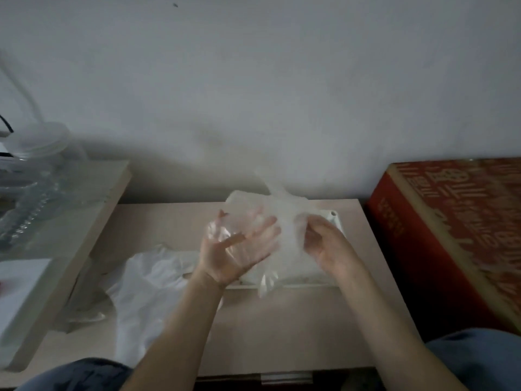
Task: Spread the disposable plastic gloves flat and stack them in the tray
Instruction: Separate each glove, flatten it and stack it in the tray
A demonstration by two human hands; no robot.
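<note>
A clear plastic glove [282, 218] hangs in the air above the white tray [337, 221], blurred, with one finger sticking up. My left hand [236, 246] is palm up with straight fingers under the glove's left part. My right hand [324, 241] pinches the glove's right side with curled fingers. A flattened glove [267, 283] lies in the tray and its fingers hang over the near rim. The tray sits at the back middle of the beige table, mostly hidden by my hands.
A white plastic bag [146, 280] lies crumpled on the table left of my left arm. A red carton [451, 230] stands at the right. On a raised shelf at left stands a clear jar [36, 176]. My knees show at the bottom.
</note>
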